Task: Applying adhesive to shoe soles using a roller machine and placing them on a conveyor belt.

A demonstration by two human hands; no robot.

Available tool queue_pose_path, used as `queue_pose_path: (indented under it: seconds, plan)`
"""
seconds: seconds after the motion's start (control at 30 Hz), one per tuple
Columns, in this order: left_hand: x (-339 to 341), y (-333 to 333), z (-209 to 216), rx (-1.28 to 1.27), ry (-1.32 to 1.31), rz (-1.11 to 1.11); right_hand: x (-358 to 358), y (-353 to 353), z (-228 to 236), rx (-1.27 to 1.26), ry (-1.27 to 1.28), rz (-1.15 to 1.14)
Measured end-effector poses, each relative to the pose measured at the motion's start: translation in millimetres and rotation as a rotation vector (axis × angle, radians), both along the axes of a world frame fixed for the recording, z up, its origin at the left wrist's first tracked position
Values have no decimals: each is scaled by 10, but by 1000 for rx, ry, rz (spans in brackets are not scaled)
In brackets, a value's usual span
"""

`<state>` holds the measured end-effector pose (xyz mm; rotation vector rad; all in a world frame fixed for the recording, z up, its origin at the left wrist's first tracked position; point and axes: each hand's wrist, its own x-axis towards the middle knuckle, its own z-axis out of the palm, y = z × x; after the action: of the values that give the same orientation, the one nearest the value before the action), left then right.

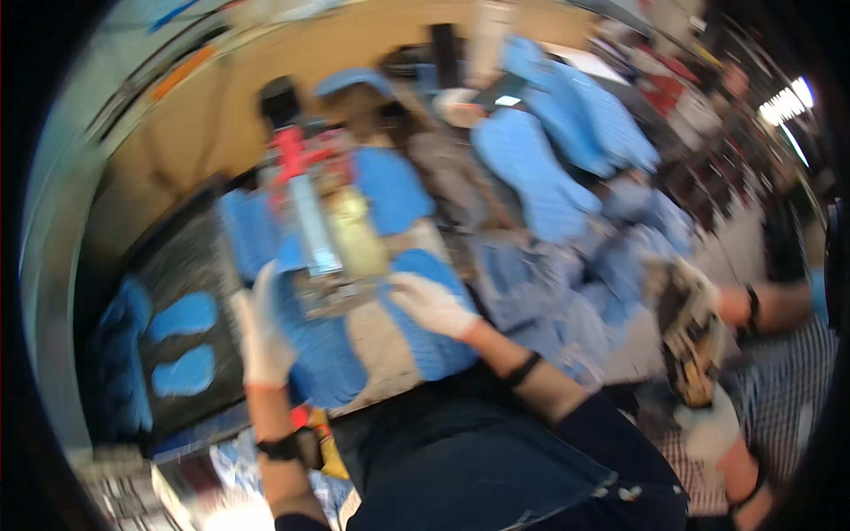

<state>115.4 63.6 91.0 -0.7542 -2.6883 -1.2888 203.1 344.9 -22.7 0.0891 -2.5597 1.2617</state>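
Note:
My left hand (264, 332), in a white glove, is beside the left edge of a blue insole stack (323, 363), its fingers stretched upward and holding nothing visible. My right hand (431, 305), also gloved, reaches in from the right over another blue insole pile (434, 341); its fingers look extended, though motion blurs them. Between and beyond my hands stands a device with a red part (289, 152), a pale blue bar (314, 226) and a yellowish block (356, 232). Blur hides what the device is.
A dark board at left carries small blue sole-shaped pieces (184, 370). Large blue soles (531, 173) and crumpled bluish plastic (549, 292) lie to the right. At far right, another person's gloved hands (708, 429) hold a brownish object (691, 341).

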Motion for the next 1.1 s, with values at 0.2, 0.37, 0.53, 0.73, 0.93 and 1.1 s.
queue_pose_path:
  seconds: [0.2, 0.37, 0.53, 0.73, 0.93, 1.1]
  plan:
    - [544, -123, 297, 971, -990, 53, -12, -135, -67, -24, 80, -78]
    - [1006, 238, 876, 1183, -1080, -97, 46, -186, -92, 91, 178, -133]
    - [1012, 947, 928, 290, -62, -309, 101, -184, -67, 91, 132, -112]
    - [1040, 2216, 716, 748, -860, -633, 192, -74, -47, 87, 117, -123]
    - [1181, 2821, 580, 694, -1019, -751, 135, -145, -141, 128, 72, -104]
    - [1407, 3137, 681, 646, -828, -859, -3, -171, -183, 191, 330, -65]
